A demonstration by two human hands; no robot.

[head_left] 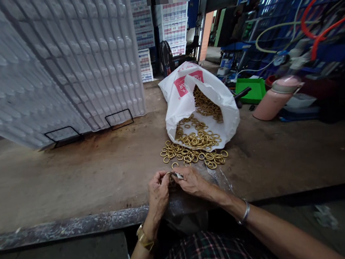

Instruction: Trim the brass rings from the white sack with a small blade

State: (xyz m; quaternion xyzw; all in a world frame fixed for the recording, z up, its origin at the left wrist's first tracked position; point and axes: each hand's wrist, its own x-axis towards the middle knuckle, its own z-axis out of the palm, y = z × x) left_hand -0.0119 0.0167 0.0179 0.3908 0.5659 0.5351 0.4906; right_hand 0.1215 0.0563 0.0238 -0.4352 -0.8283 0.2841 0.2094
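Observation:
Near the front edge of the table, my two hands meet fingertip to fingertip. My left hand [158, 192] is closed, pinching what looks like a brass-coloured ring [169, 173], mostly hidden by the fingers. My right hand [194, 182] is closed around a small tool [178, 175] with a pale body and a dark end, held against the ring; its exact kind is not clear. Just beyond the fingers lies a loose pile of brass-coloured rings [190, 154]. More of them spill from the mouth of a white plastic sack [228, 98] lying on its side.
Tall stacked translucent ribbed plastic trays [90, 60] stand at the left, beside black wire holders [120, 119]. A pink bottle [273, 101] and a green tray [250, 89] are at the right. White crates [173, 25] and a fan [166, 57] stand behind the wooden table [72, 182].

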